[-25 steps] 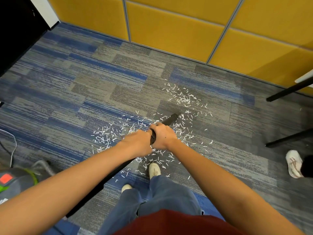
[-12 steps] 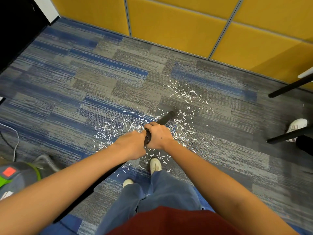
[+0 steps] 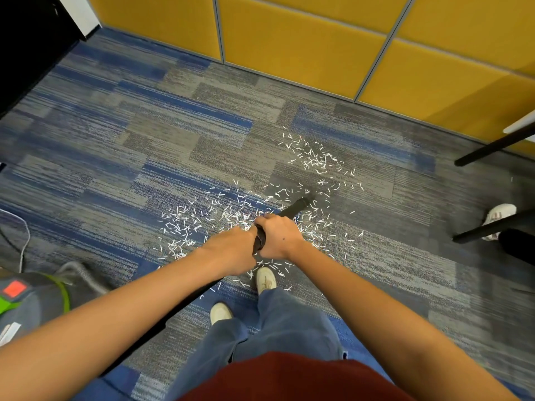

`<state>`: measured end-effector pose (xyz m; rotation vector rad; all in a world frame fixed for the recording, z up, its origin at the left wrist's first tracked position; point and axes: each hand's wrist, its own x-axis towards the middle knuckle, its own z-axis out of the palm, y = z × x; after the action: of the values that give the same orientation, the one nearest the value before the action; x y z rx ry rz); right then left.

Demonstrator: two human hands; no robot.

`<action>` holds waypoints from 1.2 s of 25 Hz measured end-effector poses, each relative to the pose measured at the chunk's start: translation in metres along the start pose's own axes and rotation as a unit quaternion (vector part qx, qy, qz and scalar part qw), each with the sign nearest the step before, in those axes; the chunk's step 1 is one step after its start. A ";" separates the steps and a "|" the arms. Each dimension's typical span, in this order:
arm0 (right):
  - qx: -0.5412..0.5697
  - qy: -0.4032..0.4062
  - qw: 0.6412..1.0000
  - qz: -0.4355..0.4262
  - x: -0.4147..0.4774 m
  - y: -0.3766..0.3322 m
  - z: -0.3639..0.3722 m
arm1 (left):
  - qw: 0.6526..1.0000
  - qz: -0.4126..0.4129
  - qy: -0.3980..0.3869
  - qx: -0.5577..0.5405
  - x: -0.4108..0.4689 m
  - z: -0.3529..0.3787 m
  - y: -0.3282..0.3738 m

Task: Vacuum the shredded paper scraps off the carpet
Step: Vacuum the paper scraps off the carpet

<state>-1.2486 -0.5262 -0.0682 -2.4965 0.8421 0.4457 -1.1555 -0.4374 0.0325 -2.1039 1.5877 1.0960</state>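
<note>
Above the scraps point(image 3: 185, 224), left hand point(image 3: 231, 251) and right hand point(image 3: 279, 235) grip the wand point(image 3: 296, 208).

where our left hand point(image 3: 231, 250) and right hand point(image 3: 278, 235) wrap round it, the black wand point(image 3: 298, 205) looks like smooth, matt plastic. under and all around the grip we see the carpet point(image 3: 202, 125), a rough, short-pile weave in grey and blue, dull all over. the paper scraps point(image 3: 314, 162) scattered around the grip and beyond it are thin, matt white slivers. far beyond the grip, the yellow wall panels point(image 3: 289, 47) look cloth-covered and soft, with pale smooth strips between them. left of the grip and nearer us, the vacuum body point(image 3: 31, 299) is smooth grey plastic with a faint sheen. nearer us than the grip, our jeans point(image 3: 289, 322) are matt denim.
</note>
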 end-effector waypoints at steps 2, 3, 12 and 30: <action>0.014 0.001 1.000 -0.007 0.002 -0.007 0.001 | 1.000 -0.001 0.009 -0.002 -0.004 0.002 -0.005; 0.017 0.002 1.000 -0.010 0.004 -0.012 0.001 | 1.000 -0.005 0.013 -0.002 -0.007 0.002 -0.008; 0.039 0.010 0.999 -0.015 0.014 -0.023 0.000 | 0.999 -0.032 0.012 -0.013 -0.009 -0.002 -0.014; 0.030 0.067 0.996 0.053 -0.001 0.014 -0.006 | 1.000 0.021 0.010 0.011 0.011 -0.018 0.017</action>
<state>-1.2579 -0.5388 -0.0672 -2.4553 1.0284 0.2865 -1.1626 -0.4623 0.0405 -2.0836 1.6525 1.0691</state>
